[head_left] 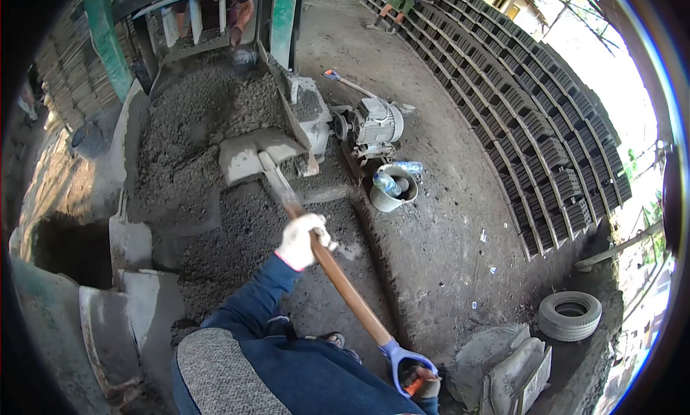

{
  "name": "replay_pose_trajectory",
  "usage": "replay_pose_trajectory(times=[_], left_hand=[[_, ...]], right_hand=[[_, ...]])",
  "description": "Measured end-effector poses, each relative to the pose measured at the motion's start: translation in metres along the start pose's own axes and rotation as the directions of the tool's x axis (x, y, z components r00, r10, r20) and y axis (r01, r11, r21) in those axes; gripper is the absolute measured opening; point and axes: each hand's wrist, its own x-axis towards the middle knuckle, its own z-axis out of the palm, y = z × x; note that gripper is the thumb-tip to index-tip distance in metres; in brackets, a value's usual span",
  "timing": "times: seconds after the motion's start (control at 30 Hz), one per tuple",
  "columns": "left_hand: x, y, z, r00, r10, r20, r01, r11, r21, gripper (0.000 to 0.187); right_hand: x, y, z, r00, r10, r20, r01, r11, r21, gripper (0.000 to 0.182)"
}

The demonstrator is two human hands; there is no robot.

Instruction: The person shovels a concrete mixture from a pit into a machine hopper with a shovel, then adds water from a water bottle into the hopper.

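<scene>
A long shovel runs from the middle of the view to the bottom right, with a wooden shaft, a purple-blue D-shaped grip and a grey metal blade. My left hand, in a white glove, is wrapped round the shaft at about its middle. At the lower right my right hand holds the D-grip, with some orange showing at the fingers. The blade lies at the near edge of a heap of dark, damp grey mix, its upper face mostly bare.
Right of the heap stand a motor and a bucket with plastic bottles. A second shovel lies behind. Racks of blocks curve along the right, near a tyre. Another person stands at the back; another's legs show behind the heap.
</scene>
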Motion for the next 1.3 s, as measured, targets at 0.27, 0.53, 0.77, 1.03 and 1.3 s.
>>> replay_pose_trajectory(times=[0.27, 0.53, 0.77, 1.03, 1.3], left_hand=[[0.123, 0.199, -0.06, 0.968, 0.25, 0.008, -0.247, 0.95, 0.192, 0.01], [0.049, 0.129, 0.001, 0.997, 0.032, 0.063, -0.025, 0.995, -0.101, 0.029], [-0.071, -0.072, 0.011, 0.846, -0.378, 0.377, 0.439, 0.894, -0.089, 0.01], [-0.07, -0.083, 0.015, 0.917, -0.324, 0.231, 0.361, 0.923, -0.137, 0.013], [0.039, 0.079, -0.011, 0.961, 0.217, -0.173, -0.226, 0.973, -0.038, 0.029]], right_hand=[[0.053, 0.002, 0.288, 0.957, -0.24, 0.163, 0.222, 0.968, 0.117, 0.015], [0.077, -0.048, 0.149, 0.945, -0.316, 0.089, 0.324, 0.942, -0.09, 0.017], [0.036, 0.01, -0.154, 0.932, -0.113, -0.343, 0.094, 0.993, -0.071, 0.016], [-0.021, -0.028, -0.166, 0.887, -0.294, -0.355, 0.239, 0.952, -0.191, 0.015], [0.005, -0.031, 0.104, 0.82, -0.519, 0.239, 0.569, 0.702, -0.427, 0.023]])
